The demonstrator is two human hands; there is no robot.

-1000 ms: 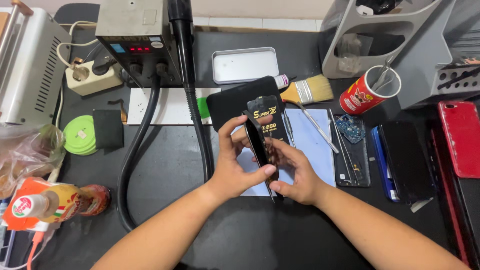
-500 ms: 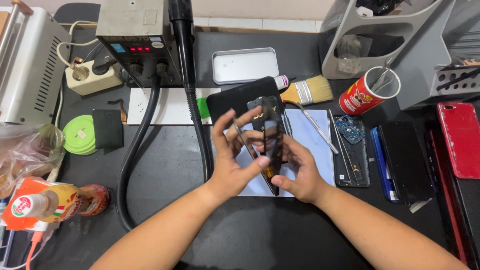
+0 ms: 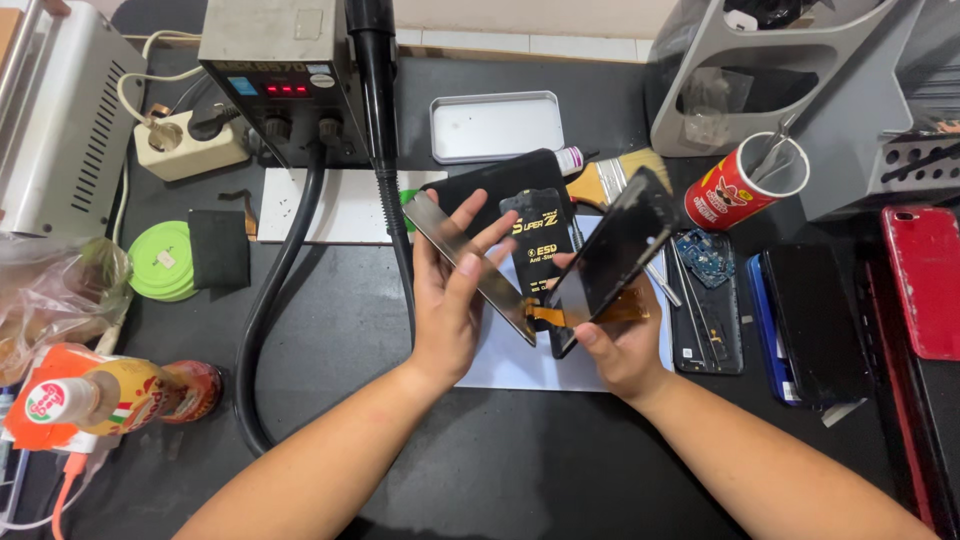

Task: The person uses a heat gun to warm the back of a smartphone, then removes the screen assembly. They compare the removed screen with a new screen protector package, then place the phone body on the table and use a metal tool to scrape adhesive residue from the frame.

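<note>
Surface: flat black matte work surface, filling nearly the whole view.
Wall: pale cream strip of wall along the top edge, behind the surface.
Trim: light tiled ledge where wall meets surface.
Light: bright, even, from overhead; shadows soft and short.
Floor, windows: out of view.

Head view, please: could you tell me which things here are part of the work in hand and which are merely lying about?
In hand:
- left hand holding metal plate
- right hand holding black screen
- orange flex cable between them

Lying about:
- brush
- tin tray
- red can
- red phone
- green tape roll
</note>
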